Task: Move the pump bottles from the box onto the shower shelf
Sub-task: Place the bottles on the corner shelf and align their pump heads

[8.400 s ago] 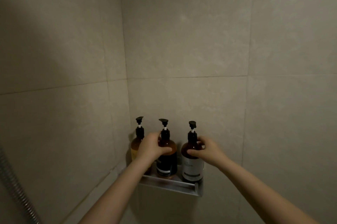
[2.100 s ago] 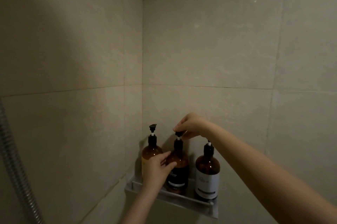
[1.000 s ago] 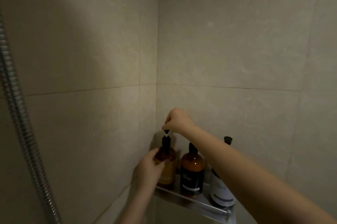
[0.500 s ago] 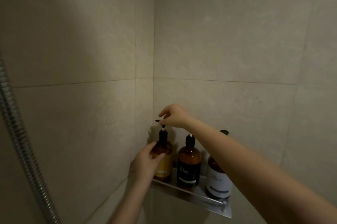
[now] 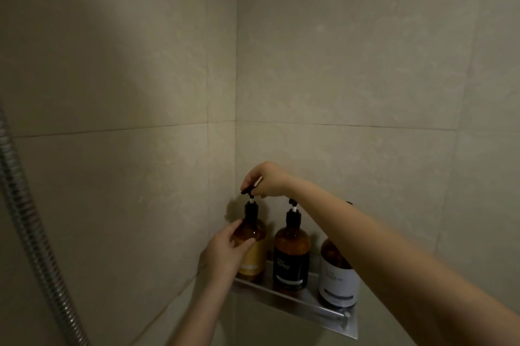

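Three amber pump bottles stand upright on the metal shower shelf [image 5: 298, 302] in the tiled corner. The left bottle with a yellow label [image 5: 254, 247] is gripped around its body by my left hand [image 5: 228, 253]. My right hand [image 5: 267, 180] pinches that bottle's black pump head from above. The middle bottle with a black label [image 5: 291, 257] stands free beside it. The right bottle with a white label [image 5: 336, 278] is partly hidden behind my right forearm. The box is out of view.
Beige tiled walls meet in a corner right behind the shelf. A ribbed metal shower hose [image 5: 31, 233] hangs down along the left edge of the view.
Both hands shifted from the middle bottle to the left one about a second ago. Since then they stay on it; my right fingers have moved slightly on the pump head.
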Available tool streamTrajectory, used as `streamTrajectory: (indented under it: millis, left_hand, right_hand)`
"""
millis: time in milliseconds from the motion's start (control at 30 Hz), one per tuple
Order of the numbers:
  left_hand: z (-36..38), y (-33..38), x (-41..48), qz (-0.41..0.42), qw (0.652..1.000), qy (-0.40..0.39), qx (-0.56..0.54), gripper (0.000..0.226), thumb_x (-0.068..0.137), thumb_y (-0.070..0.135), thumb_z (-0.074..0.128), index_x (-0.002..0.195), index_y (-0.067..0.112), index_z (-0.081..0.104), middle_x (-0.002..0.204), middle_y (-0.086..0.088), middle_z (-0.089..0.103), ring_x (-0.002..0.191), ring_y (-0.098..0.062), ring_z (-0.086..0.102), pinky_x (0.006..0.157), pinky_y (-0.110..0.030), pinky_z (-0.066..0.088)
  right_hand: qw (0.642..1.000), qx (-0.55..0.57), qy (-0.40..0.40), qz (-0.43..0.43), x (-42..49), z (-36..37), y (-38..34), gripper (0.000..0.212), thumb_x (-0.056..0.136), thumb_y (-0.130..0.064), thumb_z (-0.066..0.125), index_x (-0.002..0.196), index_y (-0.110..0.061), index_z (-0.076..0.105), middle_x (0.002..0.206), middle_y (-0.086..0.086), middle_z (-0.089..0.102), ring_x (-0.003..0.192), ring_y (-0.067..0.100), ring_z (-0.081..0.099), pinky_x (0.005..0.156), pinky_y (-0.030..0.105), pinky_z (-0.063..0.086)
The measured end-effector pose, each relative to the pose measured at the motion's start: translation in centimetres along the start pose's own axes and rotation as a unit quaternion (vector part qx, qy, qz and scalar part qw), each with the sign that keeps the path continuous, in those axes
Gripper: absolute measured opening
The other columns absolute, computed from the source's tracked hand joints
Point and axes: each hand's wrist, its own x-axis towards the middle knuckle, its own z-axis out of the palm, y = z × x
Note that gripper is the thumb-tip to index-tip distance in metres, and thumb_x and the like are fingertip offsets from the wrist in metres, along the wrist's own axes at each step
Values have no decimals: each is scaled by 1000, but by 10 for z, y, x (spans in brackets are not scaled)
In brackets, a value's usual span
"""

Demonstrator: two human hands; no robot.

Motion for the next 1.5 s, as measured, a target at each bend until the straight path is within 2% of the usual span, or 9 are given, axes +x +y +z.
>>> streamTrajectory:
  millis: [167, 267, 367, 567, 767, 1133, 1267, 1367, 1500]
  left_hand:
    - [2, -1, 0, 3, 1000, 5, -3, 56, 77, 18, 72, 129, 21, 52, 126, -1, 62, 113, -15, 58, 93, -29, 47]
    - [2, -1, 0, -2, 1000, 8, 7, 55, 78, 20, 70, 129, 26, 52, 126, 4, 61, 114, -12, 57, 94, -28, 46]
    - [1, -2, 1, -4, 1000, -1, 1, 54, 78, 19, 71, 128, 26, 54, 125, 5, 62, 114, -12, 58, 97, -31, 47]
    - [2, -4, 2, 4, 1000, -8, -19, 53, 76, 13, 72, 127, 21, 56, 120, 3, 64, 112, -13, 59, 96, -29, 47]
    - [2, -6, 4, -6, 1000, -7, -26, 56, 77, 14, 72, 129, 20, 53, 125, -2, 62, 115, -18, 57, 99, -36, 47]
    - [4, -9, 7, 10, 1000, 0, -29, 54, 75, 11, 73, 126, 17, 56, 121, -2, 64, 110, -14, 59, 92, -26, 45]
    - [4, -10, 8, 15, 1000, 1, -26, 51, 75, 11, 73, 124, 18, 58, 116, 1, 66, 107, -14, 61, 91, -27, 47]
    - [5, -12, 6, 23, 1000, 4, -17, 48, 76, 14, 72, 123, 21, 59, 112, 5, 66, 105, -11, 60, 88, -27, 48]
    - [3, -12, 8, 34, 999, -2, -17, 53, 76, 13, 72, 127, 18, 55, 115, 1, 65, 102, -11, 60, 89, -26, 47]
  right_hand:
    - [996, 69, 48, 33, 8, 3, 3, 25, 85, -28, 65, 103, -11, 68, 94, 0, 64, 91, 16, 58, 58, 19, 48]
    - [995, 13, 71, 75, 15, 8, 3, 36, 83, -43, 64, 99, -11, 67, 76, -4, 59, 74, 15, 59, 58, 23, 50]
    - [994, 16, 44, 103, 18, 12, 2, 33, 80, -40, 68, 95, -10, 68, 77, 0, 62, 70, 16, 60, 59, 24, 53]
    - [991, 69, 32, 106, 14, 7, 0, 27, 80, -23, 72, 102, -7, 69, 106, 11, 67, 84, 17, 61, 57, 21, 51]
    - [992, 69, 23, 103, 15, 8, 2, 25, 81, -20, 70, 104, -8, 70, 107, 8, 68, 78, 12, 58, 53, 19, 47]
    - [993, 65, 32, 91, 19, 11, 8, 20, 81, -24, 70, 98, -14, 70, 96, 1, 65, 76, 9, 58, 52, 19, 46]
    - [996, 43, 28, 78, 12, 11, 3, 27, 85, -26, 66, 108, -12, 67, 108, 7, 66, 81, 12, 59, 60, 21, 49]
    - [992, -13, 122, 37, -7, 10, -5, 45, 90, -37, 55, 128, -12, 54, 125, 9, 59, 108, 21, 57, 81, 27, 45]
    - [947, 59, 312, -49, -63, -13, -3, 34, 93, -38, 47, 121, -22, 58, 114, -3, 62, 102, 9, 57, 77, 19, 43]
